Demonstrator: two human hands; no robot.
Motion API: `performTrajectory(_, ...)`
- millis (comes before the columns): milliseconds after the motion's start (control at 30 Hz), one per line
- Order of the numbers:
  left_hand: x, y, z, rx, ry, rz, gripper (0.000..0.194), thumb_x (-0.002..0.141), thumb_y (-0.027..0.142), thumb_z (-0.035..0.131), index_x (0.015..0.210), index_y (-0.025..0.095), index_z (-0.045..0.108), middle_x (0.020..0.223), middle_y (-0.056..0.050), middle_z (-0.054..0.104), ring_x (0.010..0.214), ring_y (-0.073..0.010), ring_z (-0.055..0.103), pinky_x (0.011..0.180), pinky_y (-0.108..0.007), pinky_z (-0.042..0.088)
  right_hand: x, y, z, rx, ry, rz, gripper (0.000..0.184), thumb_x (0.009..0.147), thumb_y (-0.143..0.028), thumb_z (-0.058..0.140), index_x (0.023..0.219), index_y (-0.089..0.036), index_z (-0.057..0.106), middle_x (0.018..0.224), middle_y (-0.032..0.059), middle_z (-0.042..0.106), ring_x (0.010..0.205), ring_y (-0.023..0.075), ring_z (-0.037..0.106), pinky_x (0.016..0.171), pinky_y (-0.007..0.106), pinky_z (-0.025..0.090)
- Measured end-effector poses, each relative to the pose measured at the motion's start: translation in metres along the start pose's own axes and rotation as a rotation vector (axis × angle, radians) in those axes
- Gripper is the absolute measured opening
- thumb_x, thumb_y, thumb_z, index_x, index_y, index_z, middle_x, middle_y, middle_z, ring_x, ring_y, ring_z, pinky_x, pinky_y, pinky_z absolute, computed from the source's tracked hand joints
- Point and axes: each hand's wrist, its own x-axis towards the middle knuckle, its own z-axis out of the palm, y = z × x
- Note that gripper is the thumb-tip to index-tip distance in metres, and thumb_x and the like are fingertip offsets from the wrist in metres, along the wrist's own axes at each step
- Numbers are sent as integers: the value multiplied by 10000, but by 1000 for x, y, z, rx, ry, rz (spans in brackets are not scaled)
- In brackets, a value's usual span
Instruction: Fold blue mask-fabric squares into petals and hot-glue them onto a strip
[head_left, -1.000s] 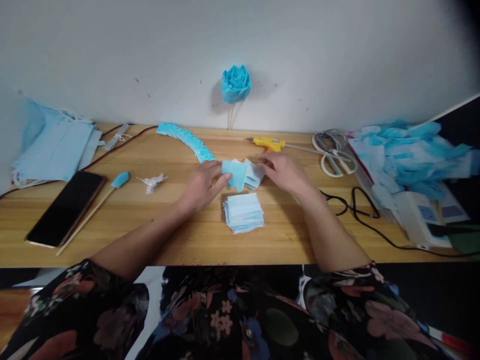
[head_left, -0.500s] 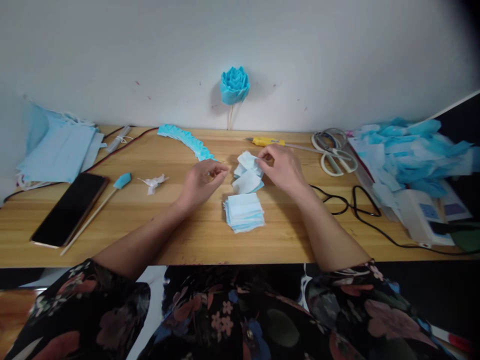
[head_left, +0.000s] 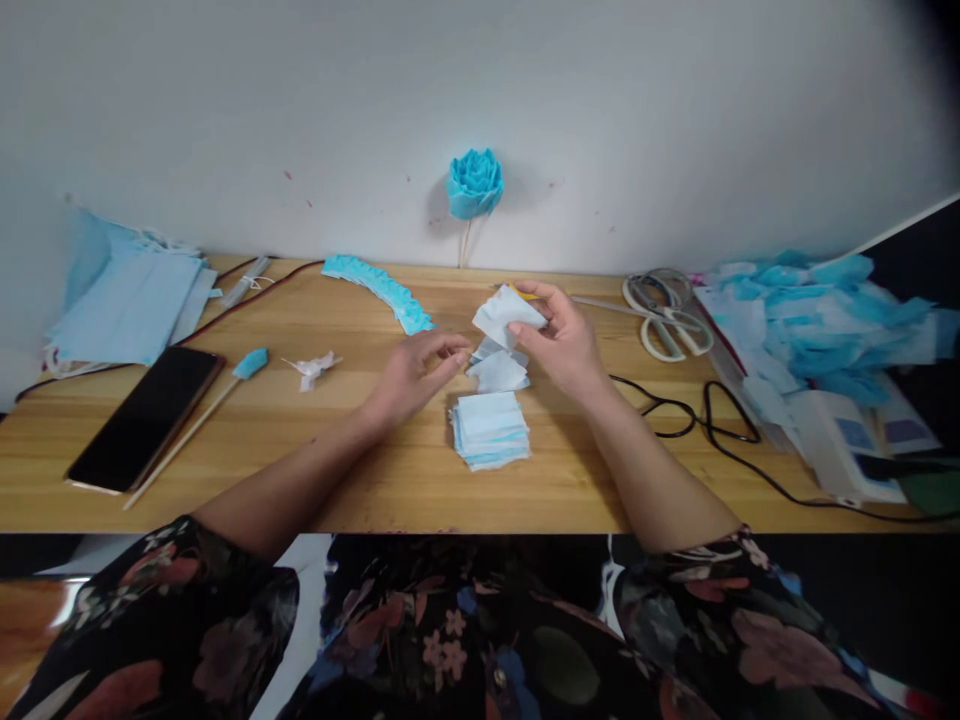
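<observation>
Two hands: right hand (head_left: pixel 561 345) pinching one pale square (head_left: pixel 504 315) between thumb and fingers; left hand (head_left: pixel 416 375) half curled, grasping nothing that I can see.
Pale square: frame centre, lifted, up and to the right of the left hand, its widest span running sideways across the frame.
Nearer hand: the right, touching it; the left's fingertips point its way but stay apart from it.
Loose squares (head_left: pixel 499 373): at least two, overlapping, just below the held one.
Stack (head_left: pixel 491 430): one, below those, lower middle of the tabletop (head_left: pixel 360 505); its layers blur past counting.
Blue strip (head_left: pixel 375 288): one, upper left of centre, curving down toward the left hand; I can't count its folds.
Blue flower (head_left: pixel 475 185): one, upper centre, before the wall.
Left of frame: one phone (head_left: pixel 146 420), one bud-tipped stick (head_left: pixel 180 440), one white scrap (head_left: pixel 313 371), one pile of masks (head_left: pixel 124 300).
Right of frame: scissors (head_left: pixel 664 340), perhaps two pairs overlapping; one heap of blue offcuts (head_left: pixel 817 310).
</observation>
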Motion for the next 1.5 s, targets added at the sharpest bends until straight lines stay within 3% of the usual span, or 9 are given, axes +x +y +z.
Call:
performTrajectory(167,0,1,0,-91,-32,-25,230,936,407,638,905,204,742,889,-43,754,850,-182,665,806,-307,504,-9,-17,6,-277,17,-174,167,867,-269,656,1028,-240,691,1058,45,784,1001,236,727,944,410,565)
performTrajectory(433,1,-6,6,-156,156,35,459,757,433,837,1114,214,649,1071,-75,718,978,-199,646,901,-338,493,-20,-25,13,-383,-33,-265,227,923,-295,620,1131,-292,712,1121,48,782,1040,267,730,961,476,580)
performTrajectory(533,2,-7,6,-138,132,35,230,801,392,779,869,210,655,908,-38,696,911,-194,629,885,-342,488,-20,-22,15,-355,-116,-234,367,919,-292,631,1283,-326,666,1221,45,755,1102,274,715,997,496,577)
performTrajectory(667,5,-11,3,-304,211,-106,243,799,419,759,793,212,634,805,-4,657,825,-172,605,827,-322,484,-13,-15,9,-245,-143,-109,634,916,-267,617,1527,-348,472,1360,60,699,1009,241,723,930,464,612)
performTrajectory(833,9,-12,0,-493,259,-175,249,774,405,793,853,206,666,842,2,700,811,-154,620,811,-306,497,-8,-16,-2,-230,-161,-76,519,952,-359,600,1463,-281,551,1107,63,781,904,224,724,869,432,605)
performTrajectory(967,9,-11,1,-503,243,-188,277,754,422,822,860,209,680,867,-3,734,839,-166,640,834,-321,519,-11,-19,1,-224,-248,-106,615,943,-481,626,1509,-278,500,1151,79,769,1004,249,717,908,441,587)
performTrajectory(1200,10,-17,-4,-548,280,-220,286,770,434,809,875,205,674,836,1,698,794,-147,643,782,-310,521,-6,0,3,-417,-192,-81,485,889,-244,603,1372,-284,636,1022,44,778,955,255,727,915,473,585)
performTrajectory(1333,12,-26,-5,-620,313,-280,299,755,428,825,887,203,678,825,6,691,710,-113,614,724,-282,518,0,4,-12,-510,-169,-42,443,939,-327,582,1371,-258,650,1156,99,780,1076,318,725,960,538,572)
performTrajectory(1500,11,-23,0,-635,267,-259,325,724,433,855,894,201,703,852,6,712,743,-112,621,738,-265,520,-1,-10,-12,-494,-14,-190,542,1003,-507,514,1503,-296,533,1510,114,605,1408,362,542,1188,622,401)
